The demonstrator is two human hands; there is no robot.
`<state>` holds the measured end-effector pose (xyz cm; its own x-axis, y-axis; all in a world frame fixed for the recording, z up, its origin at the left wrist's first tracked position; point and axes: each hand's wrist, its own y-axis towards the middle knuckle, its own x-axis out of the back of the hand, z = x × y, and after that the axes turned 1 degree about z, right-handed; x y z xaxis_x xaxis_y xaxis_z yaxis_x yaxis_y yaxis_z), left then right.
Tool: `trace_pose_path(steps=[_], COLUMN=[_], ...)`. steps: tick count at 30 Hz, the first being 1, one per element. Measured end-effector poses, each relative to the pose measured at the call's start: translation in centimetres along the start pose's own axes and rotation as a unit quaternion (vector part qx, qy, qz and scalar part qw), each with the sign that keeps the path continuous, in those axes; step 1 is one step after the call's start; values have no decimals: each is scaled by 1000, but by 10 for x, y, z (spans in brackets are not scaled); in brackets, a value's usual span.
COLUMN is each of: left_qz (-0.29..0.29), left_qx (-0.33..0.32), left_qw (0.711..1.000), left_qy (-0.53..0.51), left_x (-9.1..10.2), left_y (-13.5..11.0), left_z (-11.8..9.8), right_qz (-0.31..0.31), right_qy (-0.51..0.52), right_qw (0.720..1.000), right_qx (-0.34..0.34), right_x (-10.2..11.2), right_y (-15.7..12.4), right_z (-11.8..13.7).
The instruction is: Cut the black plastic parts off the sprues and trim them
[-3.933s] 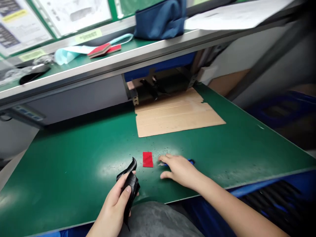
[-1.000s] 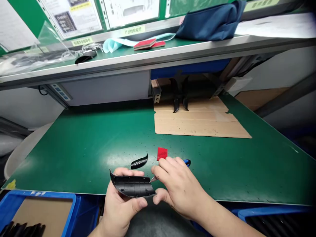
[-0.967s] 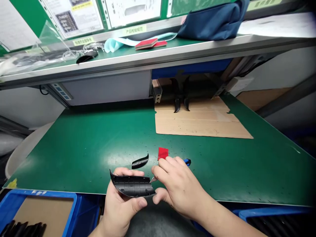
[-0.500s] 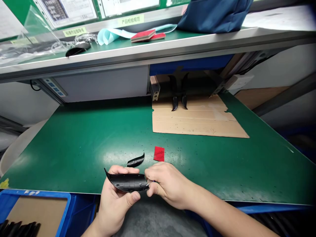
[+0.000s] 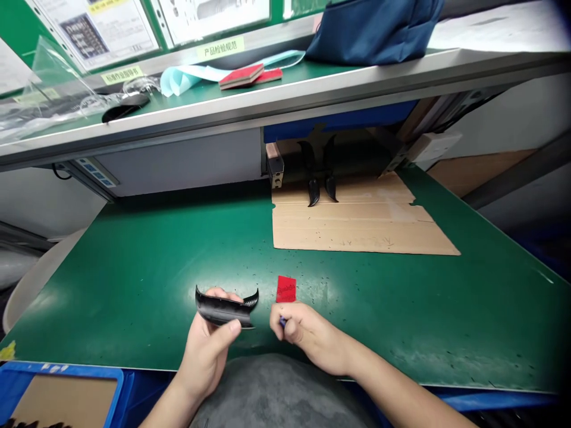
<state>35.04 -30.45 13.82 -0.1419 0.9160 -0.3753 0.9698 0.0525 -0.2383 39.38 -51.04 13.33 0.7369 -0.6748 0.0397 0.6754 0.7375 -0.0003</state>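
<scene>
Grey fabric (image 5: pixel 276 395) fills the bottom of the view, probably the worker's lap, with a blue crate (image 5: pixel 44 370) off the near left corner of the green mat (image 5: pixel 134 303). Just beyond, both hands reach over the mat's near edge.

We note the left hand (image 5: pixel 204 351) grasping a black plastic part (image 5: pixel 220 309), fingers curled behind it and thumb pressed on its face. The part sits above the mat, not resting on it. Its long axis runs across the view, left to right, dipping slightly to the right, with the left end curling upward.

That right end points toward the right hand (image 5: pixel 310 339), which stays apart from the part across a short gap, so the left hand is plainly the nearer. Right fingers (image 5: pixel 292 327) are clenched in a pinch on a small blue tool handle (image 5: pixel 282 321); the tool's tip is hidden, so we cannot say what it ends in.

A glossy black sliver (image 5: pixel 251 299) shows just behind the part's right end; we cannot tell if they touch. A red pad (image 5: pixel 286 289) lies on the mat just past the right fingers. Farther on sits a cardboard sheet (image 5: pixel 357 232), with two black curved pieces (image 5: pixel 314 191) at its far edge. On the shelf beyond are red foam blocks (image 5: pixel 243 76) and a navy pouch (image 5: pixel 375 32).
</scene>
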Motion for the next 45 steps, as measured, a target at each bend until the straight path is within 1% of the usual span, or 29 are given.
trace_pose_path(steps=[1, 2, 3, 4, 5, 6, 7, 8, 9, 10, 11, 14, 15, 16, 17, 19, 20, 21, 23, 26, 31, 35, 38, 41, 42, 43, 45], left_qz=[-9, -11, -6, 3, 13, 22, 28, 31, 36, 43, 51, 80, 88, 94, 94, 84, 79, 76, 83, 90, 84, 97, 99, 92, 90, 89, 91], left_qx=[13, 26, 35, 38, 34, 25, 14, 2, -11, -21, -29, -44, -44, -36, -21, 21, 40, 52, 57, 42, 23, 6, 1, -4, -8, -11, -18], left_qw=[999, 991, 975, 949, 920, 894, 879, 869, 858, 847, 839, 829, 834, 852, 883, 953, 977, 989, 995, 995, 995, 995, 995, 996, 996, 996, 995], left_qy=[50, 128, 221, 313, 391, 446, 476, 493, 513, 529, 541, 552, 543, 514, 460, 289, 195, 115, 29, -20, -40, -29, -30, -17, -6, 6, 24], left_x=[5, 10, 15, 20, 25, 28, 30, 32, 32, 33, 33, 31, 29, 27, 24, 16, 12, 8, 3, 2, 11, 14, 17, 22, 23, 25, 26], left_y=[8, 17, 25, 33, 39, 45, 49, 52, 54, 55, 56, 57, 55, 53, 48, 36, 29, 21, 7, -8, -18, -23, -25, -25, -25, -25, -25], left_z=[1, 3, 6, 11, 17, 24, 30, 37, 43, 47, 50, 50, 48, 44, 40, 30, 26, 21, 15, 12, 16, 19, 20, 23, 24, 25, 25], right_qz=[-29, -57, -76, -88, -96, -105, -112, -115, -115, -118, -122, -149, -163, -171, -175, -174, -173, -173, -182, -198, -199, -180, -171, -158, -150, -136, -90], right_qy=[33, 64, 90, 94, 62, -10, -111, -215, -299, -351, -374, -370, -361, -344, -322, -284, -278, -283, -311, -366, -436, -467, -482, -490, -487, -476, -425], right_qw=[999, 996, 993, 991, 993, 993, 985, 966, 942, 921, 910, 902, 903, 908, 918, 937, 942, 942, 932, 909, 878, 865, 860, 857, 861, 869, 900], right_qx=[-3, -8, -16, -27, -40, -54, -70, -87, -102, -118, -132, -163, -167, -164, -150, -101, -74, -52, -32, -19, -7, -20, -14, -7, -7, -8, -15], right_x=[4, 9, 13, 17, 21, 24, 27, 29, 29, 29, 26, 14, 8, 3, -3, -12, -16, -20, -25, -27, -28, -29, -29, -27, -26, -24, -22], right_y=[-1, -3, -4, -6, -7, -8, -9, -9, -9, -9, -9, -10, -11, -11, -12, -13, -13, -13, -13, -13, -14, -14, -13, -11, -10, -10, -11], right_z=[-5, -10, -15, -20, -24, -27, -30, -33, -35, -38, -40, -43, -42, -40, -37, -28, -23, -19, -11, -4, 2, 4, 4, 3, 2, 1, -2])
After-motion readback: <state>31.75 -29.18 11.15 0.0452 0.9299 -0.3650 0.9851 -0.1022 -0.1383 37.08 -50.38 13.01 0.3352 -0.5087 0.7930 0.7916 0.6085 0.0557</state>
